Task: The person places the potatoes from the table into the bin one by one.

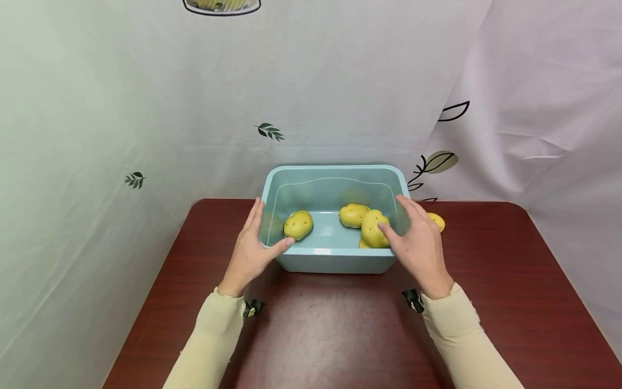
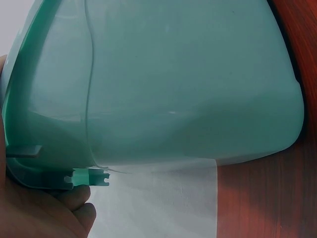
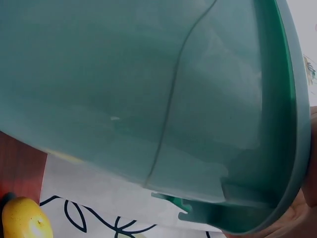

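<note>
A light blue plastic bin (image 1: 320,263) stands on the table, with yellow potatoes inside. One potato (image 1: 298,225) lies at its left; another potato (image 1: 352,215) and a larger, knobbly one (image 1: 374,229) lie together at its right, over a partly hidden yellow piece. My left hand (image 1: 247,258) grips the bin's left rim, thumb over the front corner; in the left wrist view fingertips (image 2: 85,213) curl under the rim. My right hand (image 1: 421,249) holds the right rim, its thumb inside near the knobbly potato. In the right wrist view that hand is mostly hidden behind the rim.
Outside the bin, a potato (image 3: 26,218) lies on the table to the right, partly behind my right hand in the head view. The dark red wooden table (image 1: 320,329) extends around the bin. White cloth (image 1: 340,108) with leaf prints hangs close behind it.
</note>
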A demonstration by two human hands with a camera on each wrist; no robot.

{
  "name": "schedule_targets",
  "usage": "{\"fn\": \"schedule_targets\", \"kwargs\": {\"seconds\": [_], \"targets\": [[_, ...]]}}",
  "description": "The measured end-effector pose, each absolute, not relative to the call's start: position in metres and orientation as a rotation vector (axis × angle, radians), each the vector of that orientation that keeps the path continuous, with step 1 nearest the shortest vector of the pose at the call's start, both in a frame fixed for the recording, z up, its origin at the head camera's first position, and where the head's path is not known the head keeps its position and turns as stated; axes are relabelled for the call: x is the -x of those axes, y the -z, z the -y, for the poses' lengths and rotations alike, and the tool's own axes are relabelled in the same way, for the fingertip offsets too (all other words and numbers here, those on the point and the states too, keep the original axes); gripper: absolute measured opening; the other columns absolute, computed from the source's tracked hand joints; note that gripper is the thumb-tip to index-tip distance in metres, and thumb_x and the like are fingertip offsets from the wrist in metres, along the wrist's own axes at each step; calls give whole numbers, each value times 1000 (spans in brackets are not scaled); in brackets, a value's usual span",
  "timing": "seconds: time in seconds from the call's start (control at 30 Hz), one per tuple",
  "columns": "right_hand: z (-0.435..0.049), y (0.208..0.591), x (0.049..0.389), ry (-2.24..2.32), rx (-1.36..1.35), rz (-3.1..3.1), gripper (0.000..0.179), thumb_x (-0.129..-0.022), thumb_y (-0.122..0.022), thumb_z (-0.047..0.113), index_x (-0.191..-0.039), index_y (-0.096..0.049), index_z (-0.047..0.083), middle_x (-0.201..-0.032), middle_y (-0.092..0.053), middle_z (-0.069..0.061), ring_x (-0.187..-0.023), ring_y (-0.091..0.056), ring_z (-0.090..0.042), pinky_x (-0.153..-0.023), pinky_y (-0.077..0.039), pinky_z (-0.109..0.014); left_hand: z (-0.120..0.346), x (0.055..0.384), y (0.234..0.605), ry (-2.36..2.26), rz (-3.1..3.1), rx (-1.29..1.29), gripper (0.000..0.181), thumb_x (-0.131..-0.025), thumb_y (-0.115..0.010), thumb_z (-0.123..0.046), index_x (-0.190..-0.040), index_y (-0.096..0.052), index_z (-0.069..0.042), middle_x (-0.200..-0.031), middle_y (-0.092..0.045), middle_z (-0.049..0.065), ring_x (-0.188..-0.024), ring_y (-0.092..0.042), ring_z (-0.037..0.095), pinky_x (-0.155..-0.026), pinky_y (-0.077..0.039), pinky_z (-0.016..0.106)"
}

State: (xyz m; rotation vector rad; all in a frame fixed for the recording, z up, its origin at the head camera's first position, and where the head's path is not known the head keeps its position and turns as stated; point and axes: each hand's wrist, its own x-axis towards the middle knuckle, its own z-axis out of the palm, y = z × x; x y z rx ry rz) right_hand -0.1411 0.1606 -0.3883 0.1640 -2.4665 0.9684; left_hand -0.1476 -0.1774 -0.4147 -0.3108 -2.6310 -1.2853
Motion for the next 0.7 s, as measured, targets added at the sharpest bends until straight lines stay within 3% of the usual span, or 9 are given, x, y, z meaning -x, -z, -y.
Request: {"fn": "schedule_targets", "kwargs": {"seconds": [0.37, 0.7], "targets": [[-176, 391, 140, -948, -149, 2352, 51, -82, -82, 8, -128, -65, -4, -130, -63, -19, -116, -61, -37, -95, -48, -55, 178, 147, 415, 1285, 2633, 308, 109, -82, -80, -52, -161, -19, -9, -167, -11, -5, -152, -16, 20, -116, -25, 56], [-187, 392, 142, -958, -99, 2313, 43, -84, -79, 5, -125, -68, -1, -128, -65, -18, -121, -58, -36, -99, -45, -55, 178, 148, 416, 1302, 2631, 308, 108, -83, -79, -52, -161, -18, -10, -167, -11, -8, -152, -15, 18, -117, -25, 56]]}}
